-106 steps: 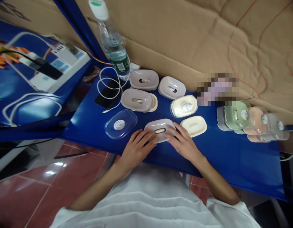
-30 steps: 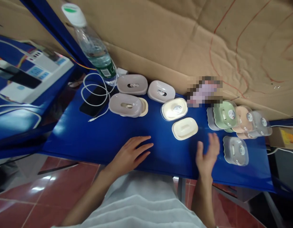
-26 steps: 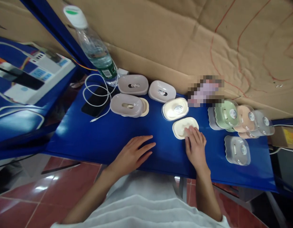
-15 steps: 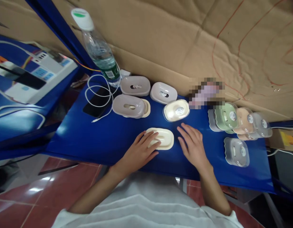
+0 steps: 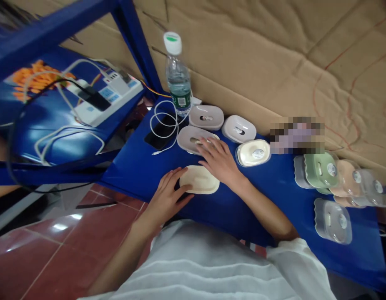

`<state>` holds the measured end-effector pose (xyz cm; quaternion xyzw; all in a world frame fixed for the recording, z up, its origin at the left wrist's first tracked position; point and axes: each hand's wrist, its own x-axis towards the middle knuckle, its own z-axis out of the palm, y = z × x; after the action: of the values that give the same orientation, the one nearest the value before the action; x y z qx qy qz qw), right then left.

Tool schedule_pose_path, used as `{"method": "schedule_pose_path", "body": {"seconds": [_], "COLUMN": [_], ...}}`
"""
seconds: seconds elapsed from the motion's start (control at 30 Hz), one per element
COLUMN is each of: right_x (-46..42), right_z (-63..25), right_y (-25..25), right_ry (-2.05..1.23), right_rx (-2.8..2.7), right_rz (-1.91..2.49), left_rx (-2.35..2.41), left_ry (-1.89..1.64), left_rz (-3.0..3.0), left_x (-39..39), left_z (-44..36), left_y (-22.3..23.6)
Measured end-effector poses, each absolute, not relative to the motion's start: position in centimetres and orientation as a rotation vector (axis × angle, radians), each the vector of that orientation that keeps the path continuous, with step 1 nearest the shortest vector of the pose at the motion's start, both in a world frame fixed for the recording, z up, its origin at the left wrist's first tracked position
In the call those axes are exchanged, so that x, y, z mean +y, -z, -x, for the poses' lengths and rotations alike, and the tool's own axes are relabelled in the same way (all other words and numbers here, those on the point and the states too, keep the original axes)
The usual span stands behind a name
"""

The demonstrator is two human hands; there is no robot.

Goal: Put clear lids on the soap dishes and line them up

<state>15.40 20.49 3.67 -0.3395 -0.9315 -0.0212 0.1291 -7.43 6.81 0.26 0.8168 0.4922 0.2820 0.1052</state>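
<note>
A cream oval soap-dish piece (image 5: 199,185) lies near the front edge of the blue table (image 5: 139,171). My left hand (image 5: 165,198) rests at its left end, fingers curled lightly against it. My right hand (image 5: 217,160) reaches over it, fingers spread flat on a pale pink-grey lid (image 5: 189,139) that sits on a cream base. Two more pale lids (image 5: 206,117) (image 5: 239,128) stand behind. A cream dish under a clear cover (image 5: 253,152) lies just right of my right hand.
A water bottle (image 5: 178,83), a black phone (image 5: 160,131) and a white cable (image 5: 163,121) sit at the table's back left. Stacked green, peach and grey dishes (image 5: 330,177) and one covered grey dish (image 5: 333,214) stand right. A power strip (image 5: 105,98) lies on the left shelf. Cardboard (image 5: 258,54) backs the table.
My right hand has moved from the table right of the cream piece up and left onto the pale lid. My left hand stays at the cream piece. The camera swung left.
</note>
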Motion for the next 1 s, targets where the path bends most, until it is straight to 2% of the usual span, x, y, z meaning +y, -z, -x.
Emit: {"method": "schedule_pose_path", "body": {"seconds": [0.13,0.47,0.73,1.0], "right_x": [21.0,11.0,11.1,10.7], "right_z": [-14.5,-18.0,-18.6,-18.8], "right_y": [-3.3,-4.2,-1.6,-1.2], "right_ry": [0.026,-0.134,-0.217,-0.232], "right_rx": [-2.615,-2.426,-2.511,-2.542], "right_rz": [1.007,0.917,0.924,0.947], "left_rx": [1.532,1.356,1.400,1.411], "left_ry": [-0.864,-0.983,-0.888,-0.842], "left_rz": [-2.312,-2.203,-2.279,-2.300], "left_x": [6.3,9.1,9.4,9.6], "left_z": [9.4,9.6,9.7,9.9], "left_y": [0.0,0.5,0.2,0.4]}}
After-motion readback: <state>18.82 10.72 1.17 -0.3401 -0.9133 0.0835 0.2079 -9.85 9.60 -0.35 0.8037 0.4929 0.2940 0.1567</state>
